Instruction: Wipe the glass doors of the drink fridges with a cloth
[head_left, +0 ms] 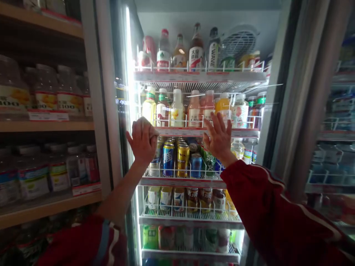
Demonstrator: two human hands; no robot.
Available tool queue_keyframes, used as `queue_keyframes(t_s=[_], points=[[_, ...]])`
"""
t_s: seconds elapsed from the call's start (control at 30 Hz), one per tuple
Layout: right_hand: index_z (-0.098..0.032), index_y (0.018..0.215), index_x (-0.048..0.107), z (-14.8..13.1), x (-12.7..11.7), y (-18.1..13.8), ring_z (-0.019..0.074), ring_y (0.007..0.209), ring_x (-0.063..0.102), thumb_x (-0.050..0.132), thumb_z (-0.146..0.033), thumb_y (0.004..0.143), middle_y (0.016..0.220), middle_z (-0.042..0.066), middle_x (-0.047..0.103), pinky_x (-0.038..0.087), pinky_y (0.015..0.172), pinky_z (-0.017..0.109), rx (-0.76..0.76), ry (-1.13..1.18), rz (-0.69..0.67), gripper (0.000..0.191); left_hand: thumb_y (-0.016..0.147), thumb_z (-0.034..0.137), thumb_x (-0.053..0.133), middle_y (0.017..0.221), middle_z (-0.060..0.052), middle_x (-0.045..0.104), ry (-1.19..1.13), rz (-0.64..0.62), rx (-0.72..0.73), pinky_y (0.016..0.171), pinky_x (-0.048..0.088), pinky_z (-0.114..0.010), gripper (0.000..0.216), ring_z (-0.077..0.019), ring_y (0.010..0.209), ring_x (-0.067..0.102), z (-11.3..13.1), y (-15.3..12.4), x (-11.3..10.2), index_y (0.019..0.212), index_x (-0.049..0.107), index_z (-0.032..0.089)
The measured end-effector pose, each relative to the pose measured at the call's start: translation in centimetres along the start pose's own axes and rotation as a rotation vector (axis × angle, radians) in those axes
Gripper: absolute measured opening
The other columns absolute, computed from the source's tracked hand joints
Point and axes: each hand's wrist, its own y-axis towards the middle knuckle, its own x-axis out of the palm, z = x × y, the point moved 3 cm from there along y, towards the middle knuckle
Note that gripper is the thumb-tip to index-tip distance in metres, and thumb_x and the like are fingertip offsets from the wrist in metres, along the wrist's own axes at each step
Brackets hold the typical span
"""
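Note:
My left hand (142,146) is raised in front of a lit drinks fridge, its fingers bent over a pale, crumpled cloth (149,127). To the right, my right hand (219,138) is up with fingers spread and holds nothing visible. Faint reflections suggest a glass door before the shelves; whether either hand touches it I cannot tell. Beyond the hands, juice bottles (194,109) line one shelf, and below them are a blue can (168,159) and a gold can (183,159). Both arms wear dark red sleeves (249,195).
Wooden shelves (47,125) with bottles (44,88) stand on the left. A metal door frame (307,92) runs down the right side, with another stocked fridge (327,159) past it. More bottles (196,51) fill the fridge's top shelf, and lower racks hold further drinks (179,199).

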Motion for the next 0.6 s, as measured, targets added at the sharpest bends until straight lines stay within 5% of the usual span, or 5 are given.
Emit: queue_keyframes(t_s=[0.2, 0.3, 0.43, 0.6], points=[[-0.023, 0.135, 0.043, 0.0, -0.1, 0.0, 0.0242, 0.142, 0.022, 0.041, -0.03, 0.087, 0.15, 0.006, 0.034, 0.013, 0.114, 0.053, 0.008, 0.007, -0.009, 0.049, 0.088, 0.035, 0.048, 0.144, -0.011, 0.042, -0.057, -0.118, 0.253, 0.117, 0.005, -0.048, 0.042, -0.0256, 0.139, 0.029, 4.6, -0.8, 1.7, 0.127, 0.052, 0.022], [-0.024, 0.136, 0.042, 0.1, -0.1, 0.0, 0.0238, 0.143, 0.021, 0.041, -0.03, 0.087, 0.151, 0.004, 0.033, 0.012, 0.114, 0.054, 0.017, 0.014, -0.025, 0.05, 0.087, 0.035, 0.049, 0.145, -0.009, 0.041, -0.084, -0.152, 0.221, 0.117, 0.001, -0.05, 0.044, -0.0265, 0.139, 0.028, 3.7, -0.5, 1.5, 0.13, 0.05, 0.023], [-0.025, 0.137, 0.041, 0.1, 0.0, 0.1, 0.0238, 0.143, 0.02, 0.04, -0.03, 0.087, 0.152, 0.004, 0.031, 0.011, 0.114, 0.054, 0.026, 0.014, -0.049, 0.051, 0.087, 0.034, 0.048, 0.15, -0.011, 0.033, -0.078, -0.039, 0.032, 0.116, -0.003, -0.053, 0.051, -0.0282, 0.141, 0.023, 1.5, 0.6, 0.8, 0.136, 0.043, 0.02], [-0.025, 0.138, 0.04, 0.1, -0.1, 0.1, 0.0237, 0.143, 0.019, 0.039, -0.028, 0.088, 0.152, 0.004, 0.031, 0.011, 0.114, 0.054, 0.033, 0.018, -0.069, 0.05, 0.088, 0.032, 0.048, 0.147, -0.012, 0.038, -0.076, -0.078, 0.18, 0.117, 0.001, -0.05, 0.046, -0.0259, 0.14, 0.025, 5.0, -0.3, 1.9, 0.132, 0.048, 0.02]])
